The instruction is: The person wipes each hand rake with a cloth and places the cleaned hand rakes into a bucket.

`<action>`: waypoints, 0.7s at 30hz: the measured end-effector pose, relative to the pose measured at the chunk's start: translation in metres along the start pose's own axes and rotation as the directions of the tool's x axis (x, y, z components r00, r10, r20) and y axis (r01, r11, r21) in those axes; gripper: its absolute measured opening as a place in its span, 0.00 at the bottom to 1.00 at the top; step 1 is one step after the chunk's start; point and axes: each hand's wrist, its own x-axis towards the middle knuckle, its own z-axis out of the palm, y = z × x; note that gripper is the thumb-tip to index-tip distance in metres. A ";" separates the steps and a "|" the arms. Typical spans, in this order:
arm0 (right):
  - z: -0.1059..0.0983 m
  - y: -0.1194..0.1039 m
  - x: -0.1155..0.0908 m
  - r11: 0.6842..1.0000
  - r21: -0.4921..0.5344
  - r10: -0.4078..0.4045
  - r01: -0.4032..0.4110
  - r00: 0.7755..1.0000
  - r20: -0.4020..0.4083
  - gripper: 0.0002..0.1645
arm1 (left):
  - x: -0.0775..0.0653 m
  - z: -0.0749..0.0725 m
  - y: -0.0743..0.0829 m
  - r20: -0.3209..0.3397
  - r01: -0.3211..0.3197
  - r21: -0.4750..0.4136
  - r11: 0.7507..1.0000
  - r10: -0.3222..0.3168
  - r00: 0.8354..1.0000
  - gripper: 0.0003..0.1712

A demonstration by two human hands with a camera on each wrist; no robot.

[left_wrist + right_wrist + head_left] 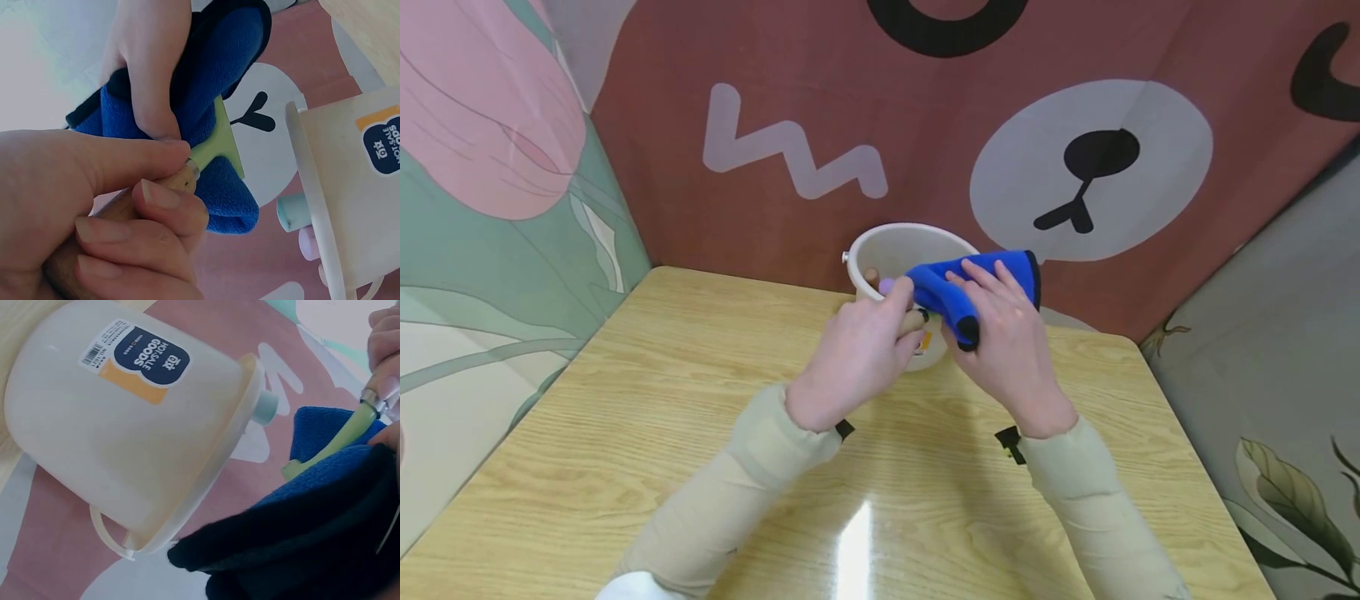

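Note:
My left hand (856, 354) grips the wooden handle (178, 182) of a spatula, thumb pressed along it near the metal collar. The spatula's light green head (220, 142) flares out beyond the collar. With my right hand (1006, 337) I hold a blue cloth (938, 290) edged in black, folded about the green head. In the left wrist view, the right thumb pinches the cloth close to the left thumb tip. Part of the head is hidden in the folds. Both hands are raised in front of a white bucket (94, 431), overlapping its rim in the head view.
The bucket stands at the back of the wooden table (625, 417), against a patterned backdrop (760, 217). Mint (294, 211) and lilac (307, 242) ends poke above its rim. A printed label (153, 359) is on its side. A black patch (1011, 443) lies by the right wrist.

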 end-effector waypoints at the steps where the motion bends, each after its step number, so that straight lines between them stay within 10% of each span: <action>1: -0.001 -0.001 0.000 1.000 0.001 -0.002 0.002 1.000 0.002 0.32 | 0.000 -0.001 -0.001 0.003 0.005 -0.016 1.000 -0.005 1.000 0.13; 21: -0.011 -0.010 -0.006 0.999 0.036 -0.022 0.024 0.999 -0.041 0.20 | 0.007 -0.006 -0.010 0.075 0.106 -0.084 0.991 -0.100 0.992 0.11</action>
